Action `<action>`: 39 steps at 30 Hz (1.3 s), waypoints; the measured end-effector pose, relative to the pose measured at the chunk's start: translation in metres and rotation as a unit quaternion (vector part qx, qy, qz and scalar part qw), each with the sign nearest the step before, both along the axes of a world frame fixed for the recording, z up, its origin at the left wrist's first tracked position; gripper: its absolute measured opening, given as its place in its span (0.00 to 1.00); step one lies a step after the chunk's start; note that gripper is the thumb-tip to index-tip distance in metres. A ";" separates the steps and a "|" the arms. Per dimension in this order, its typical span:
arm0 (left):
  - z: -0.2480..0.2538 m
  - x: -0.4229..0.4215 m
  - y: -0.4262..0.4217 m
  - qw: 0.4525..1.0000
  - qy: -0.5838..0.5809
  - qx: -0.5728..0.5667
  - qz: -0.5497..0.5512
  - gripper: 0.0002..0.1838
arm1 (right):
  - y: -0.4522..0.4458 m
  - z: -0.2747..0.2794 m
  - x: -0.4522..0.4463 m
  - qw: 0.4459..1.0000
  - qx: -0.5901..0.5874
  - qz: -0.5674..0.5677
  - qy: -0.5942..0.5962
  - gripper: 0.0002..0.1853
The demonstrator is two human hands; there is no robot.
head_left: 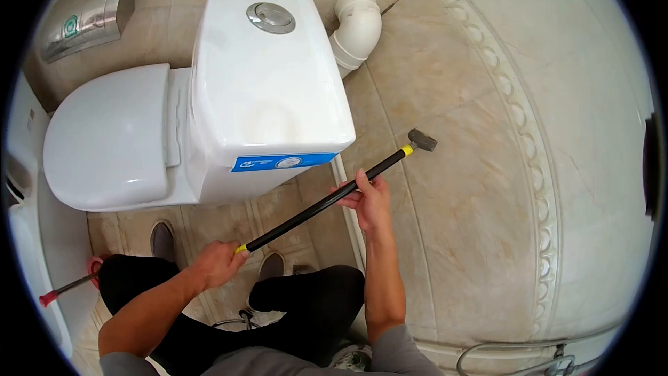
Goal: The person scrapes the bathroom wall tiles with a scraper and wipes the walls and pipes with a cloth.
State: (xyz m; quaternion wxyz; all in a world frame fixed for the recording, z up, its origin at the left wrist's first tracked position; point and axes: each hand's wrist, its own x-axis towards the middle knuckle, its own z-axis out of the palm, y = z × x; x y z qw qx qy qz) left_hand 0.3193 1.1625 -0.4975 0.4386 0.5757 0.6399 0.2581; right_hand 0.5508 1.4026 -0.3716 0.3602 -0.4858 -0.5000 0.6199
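Observation:
A long black pole (306, 215) with yellow bands at both ends slants up to the right across my view. Its small dark grey block-shaped head (422, 140) lies against or just in front of the beige tiled wall (466, 216); I cannot tell whether it is a brush or a scraper. My left hand (217, 263) is closed round the lower end, by the yellow band. Farther up the shaft, my right hand (370, 200) holds the pole with thumb and fingers loosely around it.
A white toilet (271, 83) with its lid (111, 139) down stands ahead and to the left. Behind it, a white pipe elbow (358, 28) meets the wall. A metal paper holder (90, 17) hangs upper left. A red-tipped stick (69, 285) stands at left; a hose (501, 349) runs lower right.

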 end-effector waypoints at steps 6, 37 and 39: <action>0.020 0.011 0.017 0.999 -0.003 0.044 -0.005 0.22 | -0.002 0.048 0.016 0.999 0.047 -0.012 0.022 0.14; 0.007 0.023 -0.010 0.998 0.036 0.050 -0.004 0.22 | 0.001 -0.002 0.023 0.999 -0.003 0.028 0.015 0.14; 0.007 0.025 -0.016 1.000 0.012 0.028 0.004 0.22 | 0.000 -0.004 0.022 0.999 -0.023 0.023 0.006 0.14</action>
